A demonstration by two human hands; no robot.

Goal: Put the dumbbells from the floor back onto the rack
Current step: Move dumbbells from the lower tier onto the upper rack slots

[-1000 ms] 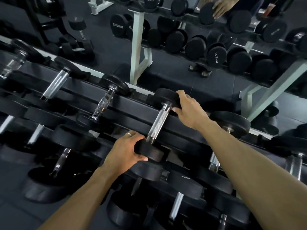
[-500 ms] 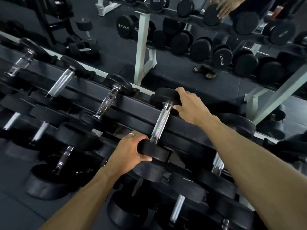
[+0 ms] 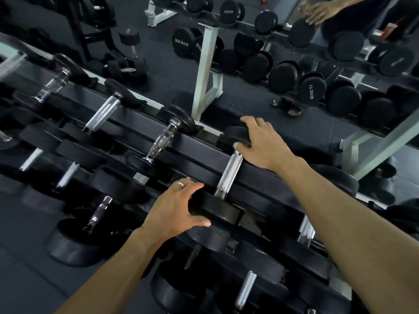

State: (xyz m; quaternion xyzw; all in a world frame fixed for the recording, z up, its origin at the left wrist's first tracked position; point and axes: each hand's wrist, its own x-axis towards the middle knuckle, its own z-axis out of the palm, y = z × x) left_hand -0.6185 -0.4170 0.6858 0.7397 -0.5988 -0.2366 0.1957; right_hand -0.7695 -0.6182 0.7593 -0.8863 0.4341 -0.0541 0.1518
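One dumbbell (image 3: 229,175), with black round heads and a knurled silver handle, lies across the top tier of the rack (image 3: 199,152). Two hands hold it: the left hand (image 3: 175,209) curls round its near head, the right hand (image 3: 264,141) cups its far head. Three more dumbbells sit left of it on that tier.

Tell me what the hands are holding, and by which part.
One dumbbell on the rack: left hand grips its near head, right hand its far head.
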